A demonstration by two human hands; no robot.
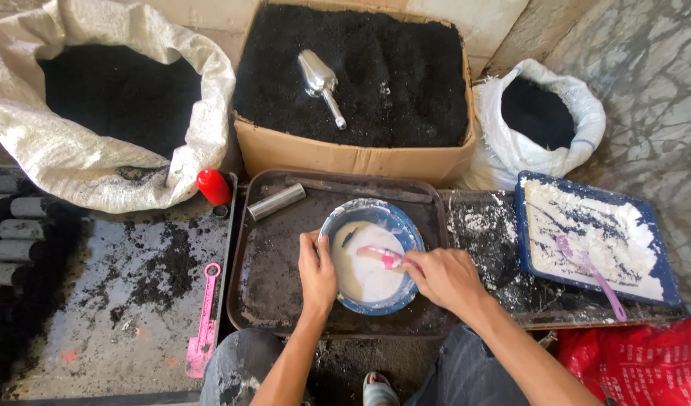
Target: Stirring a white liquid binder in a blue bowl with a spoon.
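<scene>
Gripping the blue bowl [372,256] rim w/ left hand [317,272], right hand [444,277] closed on pink spatula [383,257] in white paste, mid dark tray [264,278]. Risk: bowl sits near tray's front edge; a hard stir could tip it, slopping paste.

pink spoon [383,256] blurred, red bag [635,361] cut off

A single view is provided, taken from a head-worn camera looking steeply down and forward over the wearer's knees. The hands, left [317,272] and right [444,277], are seen at close range, low of centre. Beyond them the cardboard box [345,154] is framed; sacks lie beyond to either side.
</scene>
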